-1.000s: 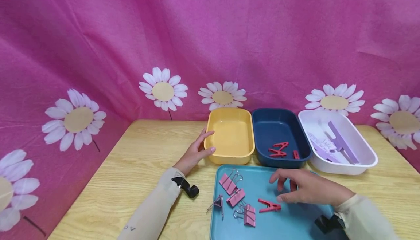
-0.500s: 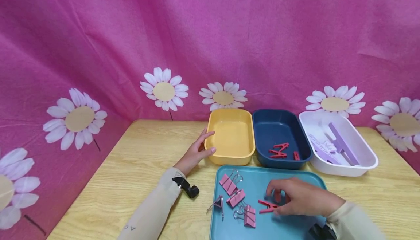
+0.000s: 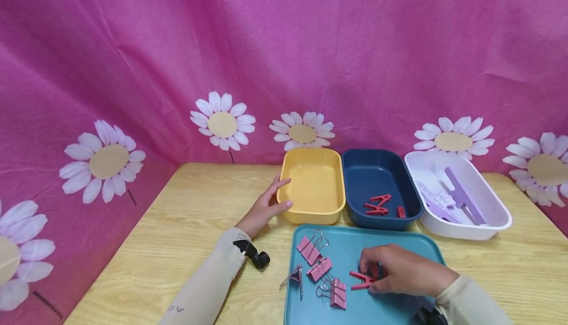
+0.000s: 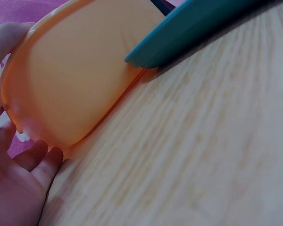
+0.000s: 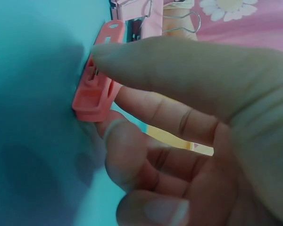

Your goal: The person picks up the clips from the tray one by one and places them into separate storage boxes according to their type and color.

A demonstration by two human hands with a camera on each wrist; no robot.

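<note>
At the left side of the yellow bin (image 3: pixel 312 184), my left hand (image 3: pixel 265 209) grips the rim, its thumb and a finger over the edge; the left wrist view has more fingers (image 4: pixel 46 165) against the outer wall. My right hand (image 3: pixel 406 271) is low over the teal tray (image 3: pixel 355 310), pinching a red clothespin (image 3: pixel 363 280) between thumb and fingers. In the right wrist view the thumb lies on the clothespin (image 5: pixel 93 96). Several pink binder clips (image 3: pixel 319 268) are left of it on the tray. Red clothespins (image 3: pixel 376 209) lie in the navy bin (image 3: pixel 377 172).
The white bin (image 3: pixel 488 231) at the right holds purple items (image 3: pixel 463 194), a ruler among them. All three bins stand side by side behind the tray on the wooden table (image 3: pixel 213 192). A pink flowered cloth (image 3: pixel 284 58) hangs behind.
My right hand has come down and slightly left onto the tray's red clothespin, and its fingers have closed in on it. The left hand stays at the yellow bin.
</note>
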